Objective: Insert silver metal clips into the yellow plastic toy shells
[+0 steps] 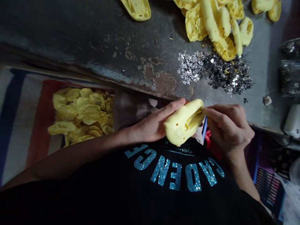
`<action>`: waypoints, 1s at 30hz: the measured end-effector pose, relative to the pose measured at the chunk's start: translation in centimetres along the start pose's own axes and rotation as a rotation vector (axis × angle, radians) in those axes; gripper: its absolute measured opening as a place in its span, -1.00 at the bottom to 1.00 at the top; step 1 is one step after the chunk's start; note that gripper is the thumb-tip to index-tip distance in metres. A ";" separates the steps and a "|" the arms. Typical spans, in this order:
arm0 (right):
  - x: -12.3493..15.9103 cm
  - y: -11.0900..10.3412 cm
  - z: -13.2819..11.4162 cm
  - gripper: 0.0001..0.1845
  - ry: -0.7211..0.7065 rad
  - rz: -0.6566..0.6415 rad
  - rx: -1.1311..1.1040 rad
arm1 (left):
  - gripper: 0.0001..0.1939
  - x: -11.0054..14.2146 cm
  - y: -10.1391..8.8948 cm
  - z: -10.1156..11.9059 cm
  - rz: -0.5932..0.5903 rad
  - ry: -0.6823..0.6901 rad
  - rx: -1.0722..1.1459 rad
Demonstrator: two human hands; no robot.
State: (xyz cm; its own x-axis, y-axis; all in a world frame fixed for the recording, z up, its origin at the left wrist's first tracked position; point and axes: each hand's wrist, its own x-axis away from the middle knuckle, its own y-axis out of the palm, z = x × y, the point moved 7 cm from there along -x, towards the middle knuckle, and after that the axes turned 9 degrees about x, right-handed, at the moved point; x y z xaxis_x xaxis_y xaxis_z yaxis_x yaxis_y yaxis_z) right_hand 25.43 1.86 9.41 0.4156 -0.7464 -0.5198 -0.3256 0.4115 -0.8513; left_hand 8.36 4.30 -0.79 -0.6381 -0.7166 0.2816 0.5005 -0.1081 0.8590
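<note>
My left hand (152, 122) cradles a hollow yellow plastic shell (179, 131) from below, with its thumb along the upper edge. The shell has a cluster of small holes at one end and a rectangular slot with a ridged insert at the other. My right hand (228, 128) grips the shell's far end, its fingertips at the slot. Both hands hold the shell above my lap, over a dark shirt with teal sequin lettering (175, 172). The shell's underside is hidden.
A heap of yellow shells (81, 114) lies on a striped cloth (23, 109) to the left. More yellow shells (211, 25) and a pile of silver metal scraps (213, 72) sit on a worn metal table (93, 40). Dark bags (289, 78) stand at the right.
</note>
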 end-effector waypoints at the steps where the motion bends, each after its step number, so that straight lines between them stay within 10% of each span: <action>1: 0.0 0.1 0.0 -0.48 -0.005 0.006 0.006 | -0.24 0.1 0.2 -0.1 -0.003 -0.030 -0.005; 6: 0.5 0.9 0.4 -0.53 -0.015 0.048 -0.017 | -0.24 0.2 0.6 -0.1 0.001 -0.073 0.000; 11: 0.3 1.1 3.0 -0.68 0.267 0.024 -0.393 | -0.10 0.5 1.5 0.0 0.013 -0.112 -0.004; 18: 0.5 4.5 5.3 -0.62 0.442 -0.380 -0.888 | -0.19 0.9 2.0 0.5 0.056 0.005 -0.115; 30: -0.7 3.2 3.1 -0.77 0.291 -0.218 -0.586 | -0.09 2.3 1.2 1.3 -0.091 0.012 -0.345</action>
State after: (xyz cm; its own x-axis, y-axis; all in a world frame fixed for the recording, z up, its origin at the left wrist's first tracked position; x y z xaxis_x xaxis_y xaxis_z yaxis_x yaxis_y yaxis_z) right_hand 26.76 5.28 6.85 0.3055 -0.9237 -0.2313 -0.7003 -0.0534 -0.7118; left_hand 6.70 3.39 1.43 -0.6835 -0.7009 0.2038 0.6113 -0.3971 0.6846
